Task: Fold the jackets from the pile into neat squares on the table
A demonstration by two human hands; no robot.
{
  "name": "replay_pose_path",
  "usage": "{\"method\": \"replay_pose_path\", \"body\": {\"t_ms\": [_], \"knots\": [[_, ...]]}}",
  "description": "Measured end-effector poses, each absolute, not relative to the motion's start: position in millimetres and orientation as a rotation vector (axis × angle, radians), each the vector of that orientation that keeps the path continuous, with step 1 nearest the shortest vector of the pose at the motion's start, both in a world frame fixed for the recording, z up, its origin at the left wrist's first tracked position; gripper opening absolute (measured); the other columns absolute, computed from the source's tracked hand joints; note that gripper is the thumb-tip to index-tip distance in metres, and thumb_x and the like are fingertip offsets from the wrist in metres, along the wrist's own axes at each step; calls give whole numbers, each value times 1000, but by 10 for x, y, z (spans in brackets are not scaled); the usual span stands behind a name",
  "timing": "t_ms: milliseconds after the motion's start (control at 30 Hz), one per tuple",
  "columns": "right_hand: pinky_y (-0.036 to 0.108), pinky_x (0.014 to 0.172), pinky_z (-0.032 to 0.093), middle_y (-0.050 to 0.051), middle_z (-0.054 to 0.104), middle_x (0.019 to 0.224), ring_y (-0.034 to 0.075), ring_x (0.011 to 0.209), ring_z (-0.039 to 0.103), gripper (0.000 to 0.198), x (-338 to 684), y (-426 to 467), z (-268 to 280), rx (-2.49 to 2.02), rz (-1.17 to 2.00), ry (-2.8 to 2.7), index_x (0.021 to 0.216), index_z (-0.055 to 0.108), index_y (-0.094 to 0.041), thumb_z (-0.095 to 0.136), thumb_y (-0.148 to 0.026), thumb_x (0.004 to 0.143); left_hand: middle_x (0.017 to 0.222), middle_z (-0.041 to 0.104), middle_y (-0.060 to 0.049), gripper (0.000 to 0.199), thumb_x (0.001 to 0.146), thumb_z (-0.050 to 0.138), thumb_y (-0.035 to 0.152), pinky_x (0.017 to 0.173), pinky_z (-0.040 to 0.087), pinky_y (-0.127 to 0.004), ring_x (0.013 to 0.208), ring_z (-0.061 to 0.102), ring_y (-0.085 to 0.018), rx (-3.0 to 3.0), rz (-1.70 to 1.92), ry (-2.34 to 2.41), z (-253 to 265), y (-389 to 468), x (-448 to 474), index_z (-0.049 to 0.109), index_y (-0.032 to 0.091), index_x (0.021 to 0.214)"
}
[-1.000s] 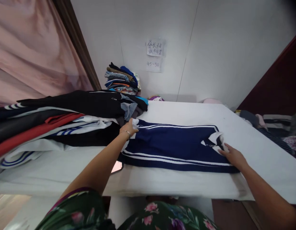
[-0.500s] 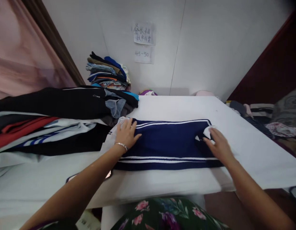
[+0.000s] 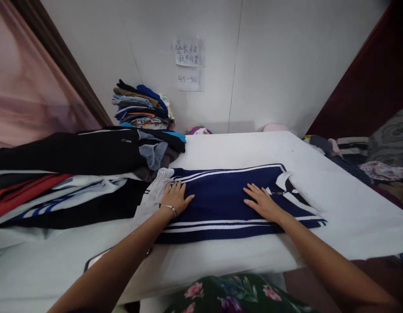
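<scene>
A navy garment with white stripes lies folded into a long rectangle across the white table. Its white-edged collar and a short zipper are at the right end, and a gathered white frill spreads from the left end. My left hand rests on the left end by the frill, fingers spread. Flat on the navy cloth, left of the collar, lies my right hand with its fingers apart. Neither hand grips the fabric.
Loosely piled clothes, a black garment on top, fill the table's left side. Behind them rises a folded clothes stack. A dark-edged flat object is partly under my left forearm. More clothes lie beyond the table's right edge.
My right hand has let go of the collar and moved left onto the navy cloth. The collar now lies spread out at the right end. My left hand stays at the frilled end.
</scene>
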State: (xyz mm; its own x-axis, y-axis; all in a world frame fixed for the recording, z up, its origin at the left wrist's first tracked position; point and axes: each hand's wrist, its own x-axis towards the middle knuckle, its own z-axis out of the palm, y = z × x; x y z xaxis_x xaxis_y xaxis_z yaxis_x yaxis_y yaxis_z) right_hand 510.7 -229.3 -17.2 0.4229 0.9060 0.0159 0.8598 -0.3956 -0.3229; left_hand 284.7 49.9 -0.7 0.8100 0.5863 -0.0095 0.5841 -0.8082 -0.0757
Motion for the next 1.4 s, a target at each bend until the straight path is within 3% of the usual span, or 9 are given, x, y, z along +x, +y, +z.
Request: {"method": "replay_pose_path", "body": {"t_ms": [167, 267, 400, 533, 667, 800, 967, 1167, 1400], "knots": [[54, 113, 12, 12, 23, 155, 29, 144, 13, 65, 5636, -1869, 16, -2590, 3, -1365, 143, 38, -20, 31, -59, 93, 153, 31, -8, 65, 87, 35, 59, 114, 17, -51, 142, 24, -28, -2948, 1, -905, 181, 556, 3098, 39, 23, 141], [58, 112, 12, 15, 23, 155, 31, 143, 14, 67, 6025, -1832, -76, -2802, 128, -1103, 145, 34, -15, 29, -58, 93, 150, 36, -11, 66, 88, 32, 59, 116, 11, -50, 140, 27, -28, -2917, 49, -894, 64, 660, 3135, 42, 19, 140], [60, 111, 13, 10, 21, 156, 29, 144, 14, 68, 6303, -1932, -287, -2826, 236, -953, 146, 30, -19, 30, -60, 92, 148, 39, -13, 69, 90, 29, 59, 116, 10, -49, 139, 30, -29, -2888, 47, -855, -142, 760, 3085, 43, 14, 140], [47, 112, 22, 7, 34, 151, 24, 141, 24, 51, 6535, -2008, -273, -2785, 136, -910, 140, 43, -23, 34, -45, 95, 147, 40, -14, 70, 90, 28, 59, 115, 10, -51, 138, 32, -31, -2874, 45, -835, -162, 758, 3079, 43, 12, 140], [41, 109, 28, 11, 43, 145, 24, 135, 35, 46, 6894, -2156, -103, -2815, 28, -725, 137, 48, -16, 27, -25, 96, 147, 40, -15, 70, 90, 30, 57, 115, 10, -51, 138, 32, -31, -2870, 39, -836, -116, 733, 3096, 43, 11, 140], [32, 96, 41, 10, 61, 127, 22, 116, 56, 42, 7146, -2299, -45, -2815, 88, -635, 128, 58, -16, 38, -27, 93, 147, 41, -15, 68, 90, 31, 56, 115, 11, -51, 137, 33, -31, -2881, 25, -842, -122, 733, 3099, 43, 10, 139], [23, 81, 44, 8, 70, 107, 18, 98, 63, 31, 7245, -2341, -84, -2817, 146, -625, 103, 71, -15, 47, -32, 90, 146, 41, -15, 68, 90, 31, 56, 115, 11, -51, 137, 33, -31, -2876, 6, -831, -143, 741, 3089, 43, 10, 139], [30, 81, 43, 13, 67, 106, 22, 100, 61, 38, 7218, -2351, -176, -2890, 88, -500, 95, 70, -15, 43, -41, 92, 146, 42, -14, 67, 90, 32, 55, 115, 11, -51, 137, 34, -30, -2864, 3, -823, -148, 738, 3092, 44, 11, 139], [44, 90, 42, 17, 59, 122, 30, 112, 55, 44, 7076, -2294, -198, -2930, -60, -404, 120, 58, -14, 45, -44, 91, 147, 41, -13, 65, 90, 32, 56, 115, 11, -51, 137, 34, -29, -2867, -5, -832, -178, 754, 3093, 44, 14, 139]]}}
